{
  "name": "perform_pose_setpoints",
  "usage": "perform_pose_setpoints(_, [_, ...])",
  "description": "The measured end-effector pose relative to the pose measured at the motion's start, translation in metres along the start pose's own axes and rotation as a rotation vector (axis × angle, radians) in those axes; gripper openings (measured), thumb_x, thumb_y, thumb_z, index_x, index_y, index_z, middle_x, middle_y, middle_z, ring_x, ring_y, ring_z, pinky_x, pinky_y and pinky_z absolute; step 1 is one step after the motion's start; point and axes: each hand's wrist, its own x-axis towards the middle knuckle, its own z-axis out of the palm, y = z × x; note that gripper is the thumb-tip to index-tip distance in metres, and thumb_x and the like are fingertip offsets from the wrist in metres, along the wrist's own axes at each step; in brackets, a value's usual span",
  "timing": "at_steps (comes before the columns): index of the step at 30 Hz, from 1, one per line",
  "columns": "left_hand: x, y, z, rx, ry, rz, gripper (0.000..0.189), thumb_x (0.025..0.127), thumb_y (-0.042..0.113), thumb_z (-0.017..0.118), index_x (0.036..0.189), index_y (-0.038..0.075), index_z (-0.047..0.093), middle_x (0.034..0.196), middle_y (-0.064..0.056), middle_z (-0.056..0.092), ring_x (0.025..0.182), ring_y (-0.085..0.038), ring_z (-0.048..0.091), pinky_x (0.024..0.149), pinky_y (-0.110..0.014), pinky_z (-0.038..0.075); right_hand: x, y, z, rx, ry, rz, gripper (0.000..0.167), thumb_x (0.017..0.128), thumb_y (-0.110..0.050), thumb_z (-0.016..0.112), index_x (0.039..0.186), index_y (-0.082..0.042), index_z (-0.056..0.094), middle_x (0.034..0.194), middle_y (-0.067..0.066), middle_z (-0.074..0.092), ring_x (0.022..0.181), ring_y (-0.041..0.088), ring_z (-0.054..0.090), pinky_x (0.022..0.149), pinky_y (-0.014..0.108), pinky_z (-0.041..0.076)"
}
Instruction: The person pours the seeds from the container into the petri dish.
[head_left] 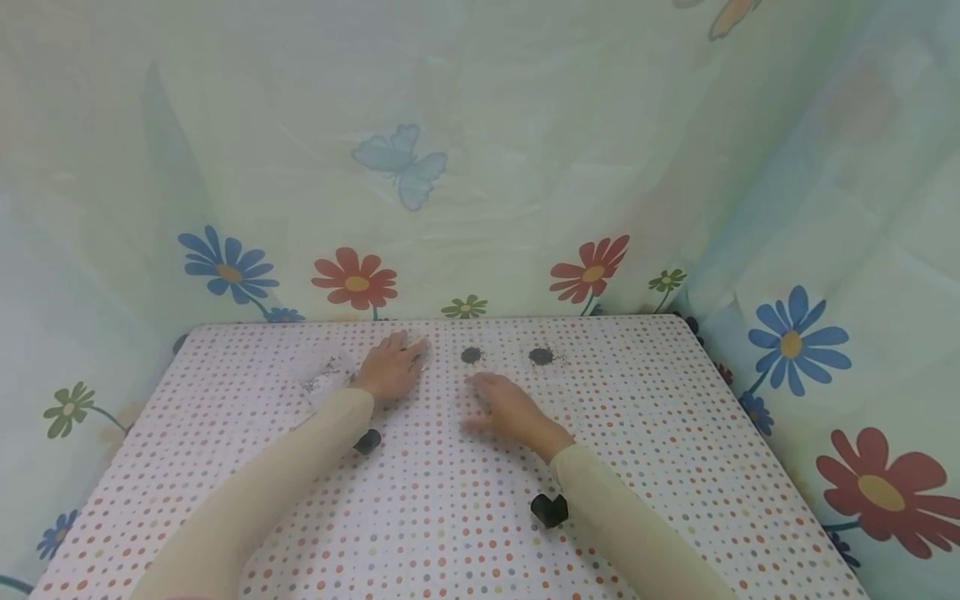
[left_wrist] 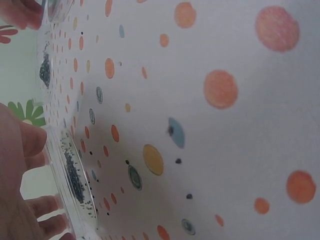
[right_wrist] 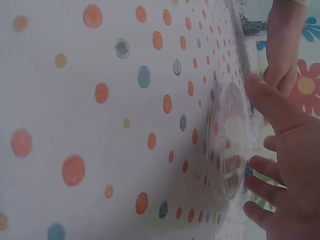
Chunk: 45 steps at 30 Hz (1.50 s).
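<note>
In the head view, my left hand (head_left: 390, 367) reaches to the back of the table, fingers spread over a clear petri dish. The left wrist view shows that petri dish (left_wrist: 75, 175), with a dark pile of small grains inside, between my thumb and fingers at its rim. My right hand (head_left: 513, 410) is slightly blurred, thumb and fingers apart. Beside its fingertips a clear round dish or lid (right_wrist: 227, 145) with no grains visible lies close to the tabletop in the right wrist view. Whether they touch it is hard to tell.
Two more dark piles of grains, the nearer one (head_left: 471, 355) and the right one (head_left: 542, 357), stand along the back. At left sits a clear dish (head_left: 322, 367) with scattered grains. Loose specks (left_wrist: 189, 196) dot the spotted tabletop (head_left: 435, 517). A flowered curtain (head_left: 510, 208) hangs behind.
</note>
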Motion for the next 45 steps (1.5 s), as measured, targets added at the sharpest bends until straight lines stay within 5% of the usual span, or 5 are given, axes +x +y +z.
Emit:
perform_pose_setpoints(16, [-0.0005, 0.0044, -0.0039, 0.006, -0.024, -0.002, 0.05, 0.102, 0.033, 0.04, 0.151, 0.024, 0.034, 0.159, -0.016, 0.025, 0.148, -0.034, 0.023, 0.118, -0.055, 0.026, -0.0014, 0.0026, 0.0051, -0.103, -0.05, -0.04, 0.087, 0.071, -0.047, 0.081, 0.144, -0.015, 0.045, 0.152, 0.011, 0.041, 0.14, 0.031, 0.039, 0.116, 0.049, 0.032])
perform_pose_setpoints(45, [-0.0009, 0.0035, -0.0031, 0.033, -0.028, -0.005, 0.051, 0.102, 0.034, 0.038, 0.151, 0.024, 0.034, 0.16, -0.014, 0.024, 0.148, -0.033, 0.021, 0.119, -0.054, 0.025, -0.0005, 0.0011, 0.0033, -0.087, -0.037, -0.045, 0.08, 0.075, -0.042, 0.08, 0.143, -0.017, 0.046, 0.153, 0.009, 0.039, 0.142, 0.029, 0.036, 0.117, 0.051, 0.03])
